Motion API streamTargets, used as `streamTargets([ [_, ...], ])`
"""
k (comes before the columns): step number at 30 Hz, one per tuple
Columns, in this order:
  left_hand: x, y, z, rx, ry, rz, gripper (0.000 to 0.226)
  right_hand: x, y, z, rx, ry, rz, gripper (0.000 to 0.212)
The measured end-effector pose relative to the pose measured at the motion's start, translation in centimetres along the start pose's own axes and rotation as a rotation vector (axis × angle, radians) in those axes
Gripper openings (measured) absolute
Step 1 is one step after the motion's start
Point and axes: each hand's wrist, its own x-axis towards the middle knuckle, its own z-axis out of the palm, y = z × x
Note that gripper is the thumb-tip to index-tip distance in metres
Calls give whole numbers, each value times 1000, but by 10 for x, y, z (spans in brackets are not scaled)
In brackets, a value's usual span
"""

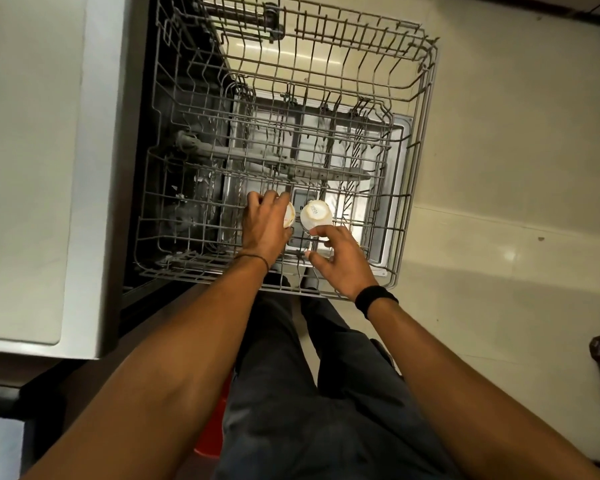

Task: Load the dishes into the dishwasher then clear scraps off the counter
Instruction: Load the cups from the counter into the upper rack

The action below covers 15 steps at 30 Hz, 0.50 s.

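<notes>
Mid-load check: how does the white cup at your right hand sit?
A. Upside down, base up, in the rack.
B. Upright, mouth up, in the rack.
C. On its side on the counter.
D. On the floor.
A: the white cup shows its printed base facing up, standing in the wire rack, the right hand touching its near side; the left hand grips a second cup beside it.

Pale glossy floor tiles (516,168) spread right of the fingers (255,201), with a soft glint of light. A pale grey countertop (25,168) lies well to their left.
</notes>
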Motion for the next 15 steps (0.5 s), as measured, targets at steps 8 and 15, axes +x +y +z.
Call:
streamTargets([
  [8,13,7,3,72,-29,-24,69,2,-2,-9,3,25,6,39],
  [15,27,8,12,118,-60,-45,72,4,-8,-17,59,9,7,36],
])
